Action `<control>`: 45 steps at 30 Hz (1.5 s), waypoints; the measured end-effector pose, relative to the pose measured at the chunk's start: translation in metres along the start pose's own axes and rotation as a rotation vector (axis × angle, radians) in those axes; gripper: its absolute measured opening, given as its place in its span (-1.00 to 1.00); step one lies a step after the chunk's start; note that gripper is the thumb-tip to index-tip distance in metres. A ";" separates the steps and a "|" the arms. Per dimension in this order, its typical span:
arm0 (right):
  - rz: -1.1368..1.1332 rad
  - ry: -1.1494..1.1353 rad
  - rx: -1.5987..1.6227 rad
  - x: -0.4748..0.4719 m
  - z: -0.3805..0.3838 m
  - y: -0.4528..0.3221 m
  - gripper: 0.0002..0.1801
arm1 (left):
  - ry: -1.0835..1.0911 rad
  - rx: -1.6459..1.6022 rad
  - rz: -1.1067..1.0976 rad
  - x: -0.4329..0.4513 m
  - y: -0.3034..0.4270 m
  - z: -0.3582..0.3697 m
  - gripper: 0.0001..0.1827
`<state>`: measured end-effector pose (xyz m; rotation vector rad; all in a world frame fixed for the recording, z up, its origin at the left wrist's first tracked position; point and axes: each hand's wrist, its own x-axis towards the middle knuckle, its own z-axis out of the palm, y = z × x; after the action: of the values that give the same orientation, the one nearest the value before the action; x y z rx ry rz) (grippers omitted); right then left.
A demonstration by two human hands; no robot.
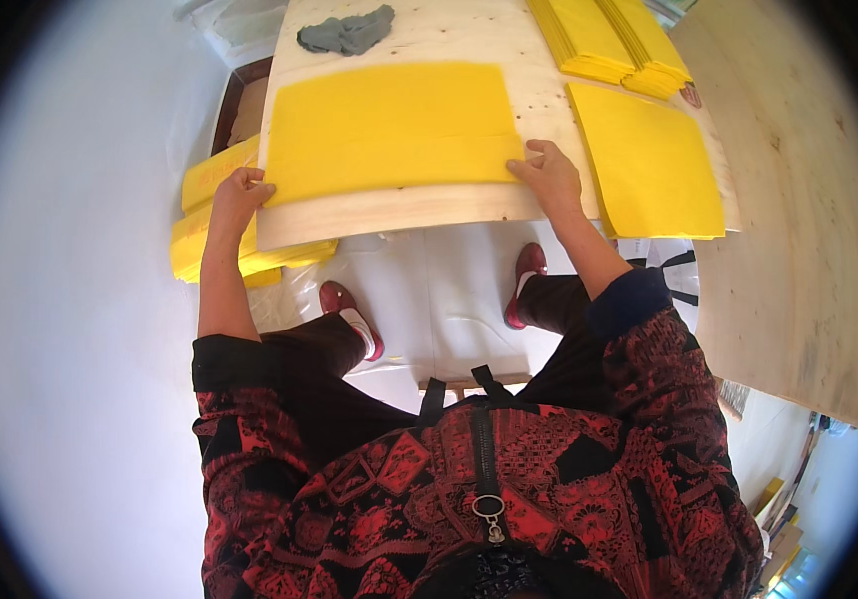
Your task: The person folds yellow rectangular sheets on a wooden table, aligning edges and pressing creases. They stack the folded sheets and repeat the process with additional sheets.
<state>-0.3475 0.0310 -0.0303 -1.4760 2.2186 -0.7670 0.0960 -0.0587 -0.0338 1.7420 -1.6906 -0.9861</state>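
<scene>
A yellow sheet, apparently thin fabric or paper, lies across the plywood table with a strip along its near edge folded over. At the sheet's near left corner, my left hand pinches the edge between thumb and fingers. My right hand is at the near right corner, its thumb on the sheet's edge and its index finger curled; whether it grips the sheet is unclear. To the right of it lies a flat pile of yellow sheets.
Folded yellow stacks lie at the table's back right, a crumpled grey cloth at the back left. More yellow bundles sit lower, left of the table. A large plywood board stands at the right. A white wall is at far left.
</scene>
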 end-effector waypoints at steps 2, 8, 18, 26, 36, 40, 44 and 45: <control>0.033 -0.025 -0.020 0.003 -0.001 0.000 -0.39 | 0.016 -0.020 -0.009 0.001 -0.002 0.001 -0.61; 0.066 -0.036 -0.137 0.007 -0.001 -0.005 -0.40 | 0.066 0.297 0.040 -0.008 0.009 0.000 -0.59; 0.061 -0.041 -0.118 0.016 0.002 0.005 -0.38 | 0.069 0.555 0.718 -0.054 0.123 0.186 -0.20; 0.043 -0.031 -0.120 0.014 0.004 0.005 -0.40 | 0.258 0.748 0.211 -0.029 0.076 0.140 -0.13; -0.417 0.296 0.088 -0.030 0.044 -0.068 -0.45 | 0.341 0.779 0.115 -0.024 0.044 0.112 -0.15; -0.861 0.045 -0.059 -0.061 0.107 -0.129 -0.30 | 0.371 0.780 0.190 -0.025 0.042 0.110 -0.17; -0.769 -0.079 -0.194 -0.056 0.119 -0.124 -0.18 | 0.401 0.788 0.226 -0.026 0.038 0.110 -0.17; -0.763 -0.092 -0.249 -0.053 0.115 -0.116 -0.14 | 0.368 0.797 0.201 -0.026 0.039 0.110 -0.17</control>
<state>-0.1769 0.0171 -0.0483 -2.4753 1.6976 -0.6114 -0.0131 -0.0233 -0.0658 1.9799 -2.0845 0.1511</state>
